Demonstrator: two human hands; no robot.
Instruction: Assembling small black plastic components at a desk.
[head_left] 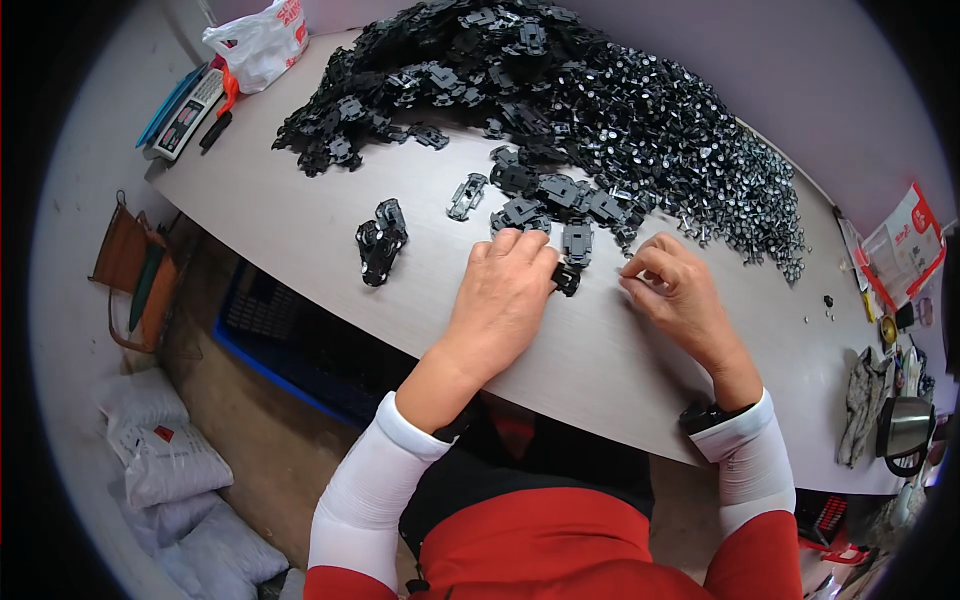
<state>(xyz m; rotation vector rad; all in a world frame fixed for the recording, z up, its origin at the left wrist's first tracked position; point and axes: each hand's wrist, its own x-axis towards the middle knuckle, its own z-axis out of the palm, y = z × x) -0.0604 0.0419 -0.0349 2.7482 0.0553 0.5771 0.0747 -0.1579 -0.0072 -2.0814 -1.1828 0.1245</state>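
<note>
Black plastic part [567, 277] pinned on counter [300, 230] under left hand [503, 295] fingertips; right hand [672, 290] pinched, contents indiscernible; part best kept flat, steady.

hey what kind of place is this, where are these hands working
Probably a small workshop bench for hand assembly. A big heap of black plastic parts and small metal pieces covers the table; a weighing scale sits at its corner, sacks on the floor.
</note>
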